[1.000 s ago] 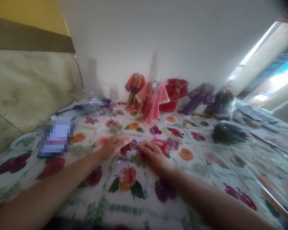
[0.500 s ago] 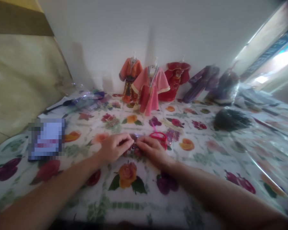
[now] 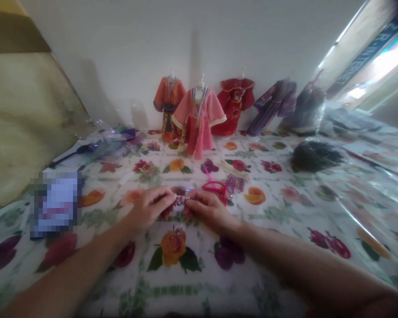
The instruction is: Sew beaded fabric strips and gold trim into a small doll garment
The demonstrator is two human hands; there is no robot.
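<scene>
A short string of small, multicoloured beads [image 3: 179, 200] is stretched between my two hands, low over the flowered tablecloth [image 3: 172, 282]. My left hand [image 3: 154, 204] pinches its left end between thumb and fingers. The right end is pinched by my right hand [image 3: 207, 206]. Just beyond my right hand lie red-handled scissors [image 3: 215, 187], their blades partly hidden. Beside them, to the right, is a small clear bag of beads [image 3: 234, 184].
Small doll dresses stand along the wall, a pink one [image 3: 200, 119] foremost. A dark bundle in plastic [image 3: 316, 155] lies at right. At left are a blurred-out device [image 3: 56, 203] and plastic packets [image 3: 114, 143].
The view has shifted slightly, so the dresses sit further left. Between my fingertips the bead string now shows more clearly. Both hands keep their pinch.
</scene>
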